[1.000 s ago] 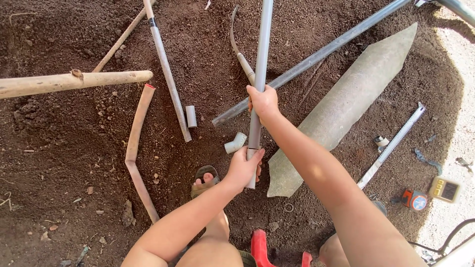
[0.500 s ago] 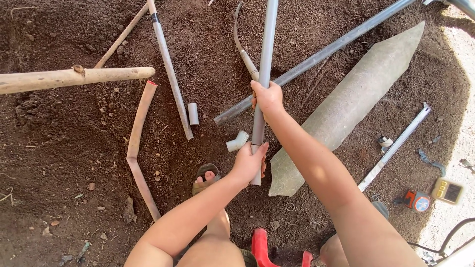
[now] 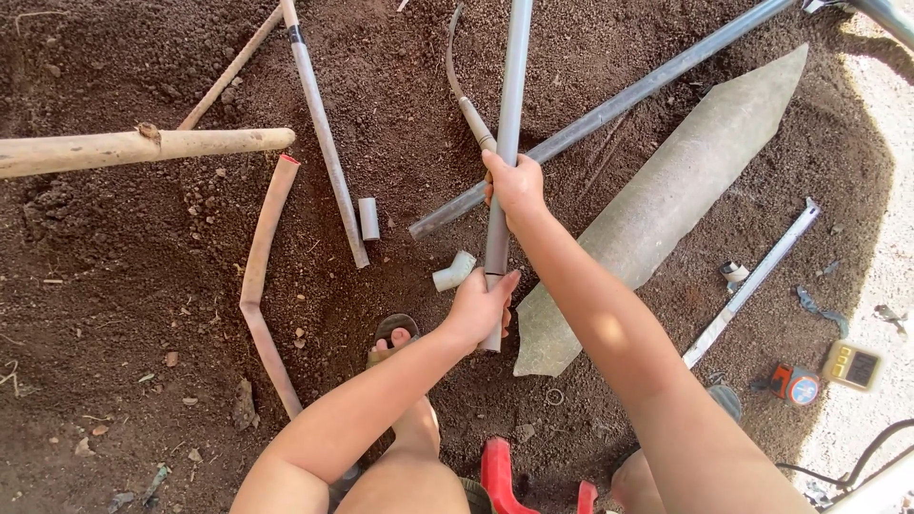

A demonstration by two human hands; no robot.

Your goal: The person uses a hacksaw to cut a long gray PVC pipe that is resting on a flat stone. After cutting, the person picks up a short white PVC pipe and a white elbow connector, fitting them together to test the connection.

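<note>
The ground (image 3: 114, 286) is dark, crumbly soil with small stones, outdoors in sun. At far left lies a rough wooden pole (image 3: 133, 148), and near it a bent, tan pipe (image 3: 257, 286) with a red end. Next comes a thin grey pipe (image 3: 324, 143) and a short coupling (image 3: 368, 218). In the middle, the left hand (image 3: 481, 306) and the right hand (image 3: 516, 186) each have a closed grip around the smooth grey upright pipe (image 3: 511, 86). A white elbow fitting (image 3: 454, 272) lies just beside it. At right is a flat, pointed grey slab (image 3: 666, 200).
</note>
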